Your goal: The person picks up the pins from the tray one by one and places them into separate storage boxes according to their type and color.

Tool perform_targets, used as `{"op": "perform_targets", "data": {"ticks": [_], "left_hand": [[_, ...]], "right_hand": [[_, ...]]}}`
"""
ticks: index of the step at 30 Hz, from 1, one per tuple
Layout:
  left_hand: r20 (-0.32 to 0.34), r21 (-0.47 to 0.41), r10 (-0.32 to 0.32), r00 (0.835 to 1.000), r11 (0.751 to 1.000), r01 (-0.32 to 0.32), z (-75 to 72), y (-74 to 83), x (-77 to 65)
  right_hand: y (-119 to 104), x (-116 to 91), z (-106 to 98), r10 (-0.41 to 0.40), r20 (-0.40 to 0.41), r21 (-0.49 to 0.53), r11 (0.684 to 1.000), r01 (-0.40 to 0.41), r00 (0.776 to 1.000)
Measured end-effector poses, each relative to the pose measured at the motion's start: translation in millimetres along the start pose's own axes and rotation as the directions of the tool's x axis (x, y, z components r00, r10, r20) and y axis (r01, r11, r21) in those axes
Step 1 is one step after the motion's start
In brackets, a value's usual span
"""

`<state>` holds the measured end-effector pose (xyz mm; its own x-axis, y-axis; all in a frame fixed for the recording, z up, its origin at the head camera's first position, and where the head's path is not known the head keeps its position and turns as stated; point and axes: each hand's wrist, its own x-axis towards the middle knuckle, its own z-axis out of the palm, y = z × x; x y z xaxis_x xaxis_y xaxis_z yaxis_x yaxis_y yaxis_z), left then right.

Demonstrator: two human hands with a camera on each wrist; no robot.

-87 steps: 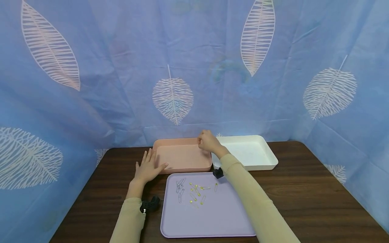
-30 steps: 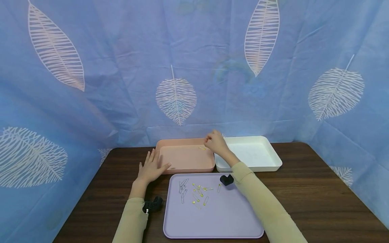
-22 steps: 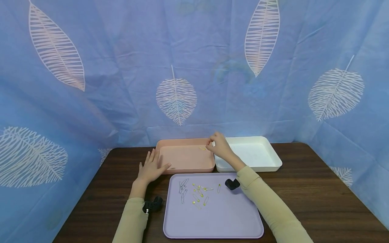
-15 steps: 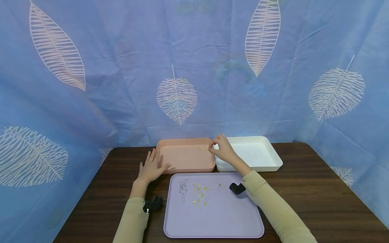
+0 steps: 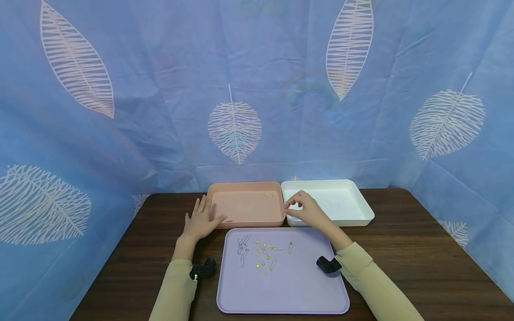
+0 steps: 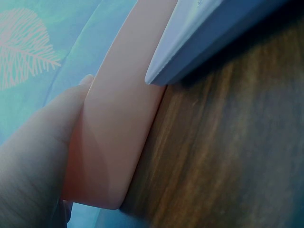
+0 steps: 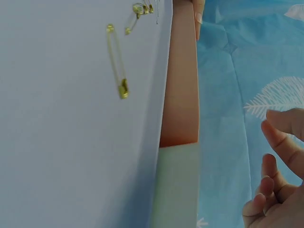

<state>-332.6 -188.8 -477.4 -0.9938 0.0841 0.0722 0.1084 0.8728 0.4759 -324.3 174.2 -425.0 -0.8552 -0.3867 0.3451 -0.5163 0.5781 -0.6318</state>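
My left hand [image 5: 198, 223] rests with straight, spread fingers on the front left corner of the pink tray [image 5: 241, 211]; in the left wrist view its thumb [image 6: 42, 147] lies along the tray's wall. One gold safety pin [image 5: 268, 195] lies inside that tray, towards the right. Over the front left corner of the white tray [image 5: 341, 203] hovers my right hand [image 5: 307, 210], thumb and forefinger bent towards each other, nothing visible between them. On the lilac tray [image 5: 289, 294] are several gold safety pins [image 5: 263, 255], a separate gold safety pin [image 7: 117, 64] and a bunch of silver safety pins [image 5: 242, 246].
Pink and white trays stand side by side at the back of the dark wooden table [image 5: 405, 240], with the lilac tray in front. A blue leaf-patterned curtain [image 5: 281, 133] hangs close behind. Each wrist wears a black camera [image 5: 328, 265].
A gold safety pin has come to lie in the pink tray. My right hand has left it, drawing back to the right and towards me. The left hand stays on the tray corner.
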Motion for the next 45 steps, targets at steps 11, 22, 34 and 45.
{"op": "perform_targets", "data": {"ticks": [11,22,34,45], "left_hand": [[-0.001,-0.002,0.002,1.000,1.000,-0.002,0.7,0.2,1.7],[-0.011,-0.016,0.007,1.000,1.000,-0.008,3.0,-3.0,2.8],[-0.016,-0.015,0.007,1.000,1.000,-0.007,1.9,-1.8,1.0],[-0.019,-0.009,0.007,1.000,1.000,-0.008,2.0,-1.8,0.7]], "right_hand": [[6,-24,-4,0.007,0.140,0.035,0.999,-0.012,0.990],[10,-33,0,-0.072,0.367,0.005,0.997,0.076,0.927],[8,-40,5,-0.019,0.480,-0.113,0.990,0.083,0.877],[6,-42,6,0.003,0.496,-0.159,0.983,0.088,0.869]]}}
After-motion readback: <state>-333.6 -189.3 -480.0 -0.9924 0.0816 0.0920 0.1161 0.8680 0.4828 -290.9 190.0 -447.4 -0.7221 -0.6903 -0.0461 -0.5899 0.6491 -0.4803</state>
